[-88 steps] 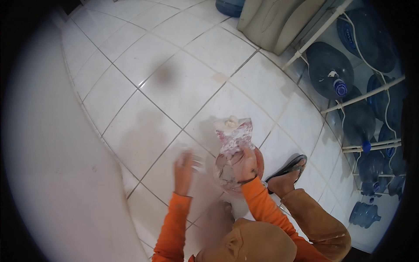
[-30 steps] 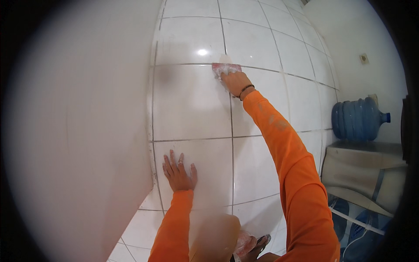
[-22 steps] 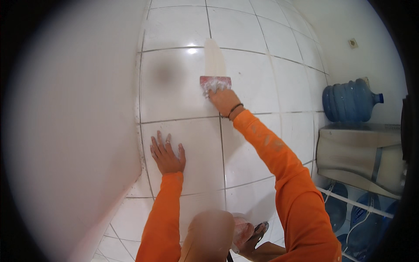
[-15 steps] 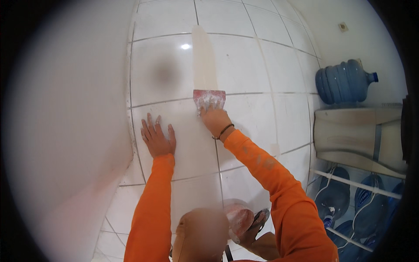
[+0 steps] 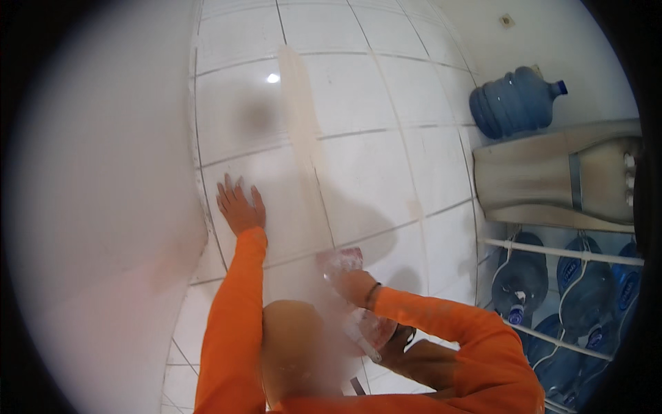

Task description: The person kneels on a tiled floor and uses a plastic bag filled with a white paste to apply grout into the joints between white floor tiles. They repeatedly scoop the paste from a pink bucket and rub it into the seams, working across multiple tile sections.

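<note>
My right hand (image 5: 355,286) grips a red putty scraper (image 5: 341,259) smeared with white paste, low over the floor tiles. Just below that hand is a reddish bowl (image 5: 378,327) coated with white residue; a pale strip lies at its edge, too blurred to name. Flat on a tile, fingers spread, my left hand (image 5: 240,209) rests near the left wall and holds nothing. A strip of cream paste (image 5: 296,96) covers a joint between the white tiles (image 5: 355,162) ahead of me and thins out toward the near end, where the dark joint shows.
A white wall (image 5: 117,193) rises close on the left. Along the right side stand a silver water dispenser (image 5: 531,179), a large blue water bottle (image 5: 514,103) lying on its side, and a white rack (image 5: 565,252) holding several blue bottles (image 5: 520,276). My knee (image 5: 293,345) is near the bottom.
My right hand has drawn the scraper back toward me, off the paste strip and down to the bowl. The left hand stays on the same tile. The view has shifted slightly.
</note>
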Motion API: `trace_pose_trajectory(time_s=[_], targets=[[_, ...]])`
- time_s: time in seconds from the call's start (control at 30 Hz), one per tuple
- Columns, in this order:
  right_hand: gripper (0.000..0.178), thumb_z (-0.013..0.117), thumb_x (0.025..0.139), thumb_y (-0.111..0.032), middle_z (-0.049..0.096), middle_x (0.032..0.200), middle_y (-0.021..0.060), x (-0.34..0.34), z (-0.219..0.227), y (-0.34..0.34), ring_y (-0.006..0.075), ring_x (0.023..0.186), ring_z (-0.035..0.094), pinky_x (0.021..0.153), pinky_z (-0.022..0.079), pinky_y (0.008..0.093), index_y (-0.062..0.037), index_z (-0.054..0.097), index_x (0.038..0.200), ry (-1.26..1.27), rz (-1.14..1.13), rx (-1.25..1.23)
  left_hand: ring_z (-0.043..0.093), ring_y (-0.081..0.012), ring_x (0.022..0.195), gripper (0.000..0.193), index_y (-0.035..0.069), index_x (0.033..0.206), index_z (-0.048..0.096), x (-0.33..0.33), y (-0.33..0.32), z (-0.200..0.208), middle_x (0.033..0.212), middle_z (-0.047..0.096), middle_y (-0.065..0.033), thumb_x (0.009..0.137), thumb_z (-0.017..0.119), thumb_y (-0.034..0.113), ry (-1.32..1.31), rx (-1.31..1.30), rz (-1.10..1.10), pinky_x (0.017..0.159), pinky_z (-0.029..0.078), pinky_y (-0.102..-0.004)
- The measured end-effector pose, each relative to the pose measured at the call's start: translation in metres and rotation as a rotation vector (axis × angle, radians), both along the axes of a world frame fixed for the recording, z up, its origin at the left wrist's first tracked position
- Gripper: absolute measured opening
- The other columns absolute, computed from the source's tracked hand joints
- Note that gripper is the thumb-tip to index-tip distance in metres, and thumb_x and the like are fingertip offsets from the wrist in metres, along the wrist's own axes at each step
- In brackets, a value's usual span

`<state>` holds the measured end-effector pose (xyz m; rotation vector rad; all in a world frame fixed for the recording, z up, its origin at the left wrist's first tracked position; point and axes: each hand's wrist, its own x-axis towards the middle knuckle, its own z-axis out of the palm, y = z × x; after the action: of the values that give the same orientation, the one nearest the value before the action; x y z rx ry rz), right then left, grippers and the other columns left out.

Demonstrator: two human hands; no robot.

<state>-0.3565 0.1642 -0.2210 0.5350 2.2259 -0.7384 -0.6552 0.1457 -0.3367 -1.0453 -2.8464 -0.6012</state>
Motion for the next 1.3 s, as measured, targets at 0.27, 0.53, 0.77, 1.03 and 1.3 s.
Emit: trace_pose_trajectory(time_s=[0.27, 0.53, 0.77, 1.03, 1.3], targets=[[0.053, 0.054, 0.088, -0.014, 0.073, 0.102, 0.0147, -0.169, 0.024, 0.303, 0.0339, 0.095, 0.071, 0.080, 0.055, 0.0524, -0.0232, 0.057, 0.140, 0.117, -0.074, 0.595, 0.027, -0.0402, 0.150, 0.045, 0.008, 0.135, 0.057, 0.001, 0.011, 0.020, 0.161, 0.035, -0.0156, 0.097, 0.056, 0.031, -0.058, -0.052, 0.012, 0.122, 0.020, -0.0555], [0.055, 0.059, 0.086, -0.007, 0.073, 0.117, 0.0070, -0.414, 0.020, 0.472, 0.0298, 0.110, 0.069, 0.090, 0.057, 0.0440, -0.0269, 0.060, 0.138, 0.198, -0.024, 0.747, 0.028, -0.0435, 0.149, 0.046, 0.008, 0.135, 0.057, -0.006, 0.010, 0.023, 0.160, 0.037, -0.0184, 0.094, 0.059, 0.027, -0.089, -0.072, -0.007, 0.120, 0.020, -0.0578], [0.063, 0.057, 0.082, -0.005, 0.073, 0.117, 0.0064, -0.456, -0.020, 0.495, 0.0307, 0.103, 0.070, 0.086, 0.058, 0.0427, -0.0288, 0.059, 0.140, 0.217, 0.160, 0.661, 0.026, -0.0442, 0.149, 0.049, 0.007, 0.137, 0.055, -0.005, 0.009, 0.019, 0.160, 0.035, -0.0194, 0.092, 0.060, 0.025, -0.148, -0.043, -0.023, 0.120, 0.019, -0.0597], [0.070, 0.054, 0.073, 0.000, 0.073, 0.114, 0.0096, -0.426, -0.020, 0.474, 0.0312, 0.099, 0.070, 0.084, 0.057, 0.0417, -0.0277, 0.064, 0.137, 0.204, 0.135, 0.568, 0.029, -0.0443, 0.149, 0.045, 0.007, 0.133, 0.059, -0.007, 0.009, 0.014, 0.159, 0.037, -0.0195, 0.094, 0.058, 0.029, -0.072, -0.042, -0.009, 0.120, 0.021, -0.0585], [0.071, 0.056, 0.070, 0.004, 0.074, 0.109, 0.0117, -0.383, -0.032, 0.476, 0.0330, 0.098, 0.070, 0.086, 0.056, 0.0424, -0.0252, 0.066, 0.134, 0.289, 0.192, 0.532, 0.023, -0.0414, 0.152, 0.047, 0.008, 0.136, 0.058, -0.004, 0.011, 0.016, 0.162, 0.034, -0.0168, 0.095, 0.057, 0.031, -0.113, -0.075, 0.002, 0.122, 0.017, -0.0557]])
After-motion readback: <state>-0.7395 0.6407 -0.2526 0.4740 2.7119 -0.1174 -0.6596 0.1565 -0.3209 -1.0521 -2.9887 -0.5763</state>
